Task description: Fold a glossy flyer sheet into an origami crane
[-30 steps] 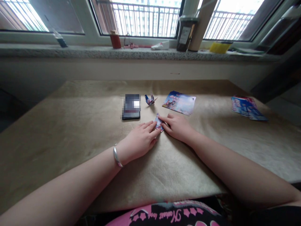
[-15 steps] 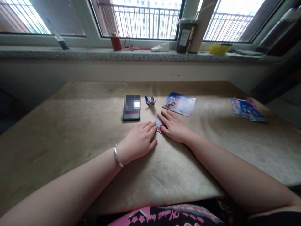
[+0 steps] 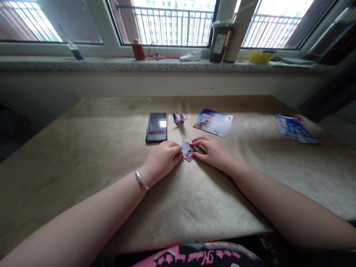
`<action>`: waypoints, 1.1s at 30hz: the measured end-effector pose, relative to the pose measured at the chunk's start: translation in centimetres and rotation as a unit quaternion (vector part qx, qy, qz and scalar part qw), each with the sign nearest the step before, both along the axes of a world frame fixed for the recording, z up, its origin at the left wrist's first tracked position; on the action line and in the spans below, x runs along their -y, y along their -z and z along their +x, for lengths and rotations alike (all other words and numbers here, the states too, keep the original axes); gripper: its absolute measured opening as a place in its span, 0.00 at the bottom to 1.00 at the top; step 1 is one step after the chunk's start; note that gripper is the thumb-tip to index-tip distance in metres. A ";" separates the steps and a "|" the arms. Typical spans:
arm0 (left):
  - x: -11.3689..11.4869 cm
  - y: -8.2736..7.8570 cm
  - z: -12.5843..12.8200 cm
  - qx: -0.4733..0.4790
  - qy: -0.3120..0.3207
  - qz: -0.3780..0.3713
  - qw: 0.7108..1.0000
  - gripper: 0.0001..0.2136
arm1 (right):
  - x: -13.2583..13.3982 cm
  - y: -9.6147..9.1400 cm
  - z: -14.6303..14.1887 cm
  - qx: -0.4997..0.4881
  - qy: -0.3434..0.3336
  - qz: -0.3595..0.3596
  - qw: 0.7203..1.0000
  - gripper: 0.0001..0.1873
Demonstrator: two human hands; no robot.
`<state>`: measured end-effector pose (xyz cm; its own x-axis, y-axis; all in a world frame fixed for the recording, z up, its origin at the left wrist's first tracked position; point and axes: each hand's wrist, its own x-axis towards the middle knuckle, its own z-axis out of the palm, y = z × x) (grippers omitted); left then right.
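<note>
A small folded piece of patterned paper [image 3: 187,149], pale blue and pink, lies on the table between my hands. My left hand [image 3: 164,157], with a silver bangle at the wrist, pinches its left edge between thumb and fingers. From the other side, my right hand [image 3: 213,151] has its thumb and fingertips on the paper's right edge. Just beyond stands a folded paper crane [image 3: 179,119] in blue, white and red. A stack of printed paper sheets [image 3: 213,123] lies behind my right hand.
Beyond my left hand lies a phone [image 3: 156,128], its screen blurred. More printed papers [image 3: 296,128] lie at the table's right. Along the windowsill [image 3: 172,66] stand a red container [image 3: 138,51], a dark lidded jar [image 3: 220,42] and a yellow item [image 3: 261,56].
My hands have gone from pressing flat on the folded paper to gripping its two edges, so more of it shows. The camera view has shifted slightly.
</note>
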<state>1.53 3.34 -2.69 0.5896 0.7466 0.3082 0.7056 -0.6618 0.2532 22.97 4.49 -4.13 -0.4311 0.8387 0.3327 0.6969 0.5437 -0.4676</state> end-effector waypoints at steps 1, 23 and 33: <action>-0.1 0.0 0.0 0.002 -0.002 0.000 1.000 0.06 | -0.1 0.1 0.0 -0.003 0.000 -0.003 1.000 0.12; -0.5 0.4 0.2 0.088 -0.017 -0.063 0.994 0.13 | -0.8 0.3 0.4 -0.021 -0.004 -0.017 1.000 0.16; -0.3 0.6 0.4 0.075 -0.014 -0.051 0.996 0.18 | -0.5 0.6 0.2 -0.016 -0.002 -0.017 1.000 0.18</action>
<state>1.93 3.68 -3.30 0.5216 0.7935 0.3135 0.6719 -0.6085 0.4222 23.18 5.00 -4.76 -0.4244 0.8480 0.3174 0.6790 0.5299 -0.5081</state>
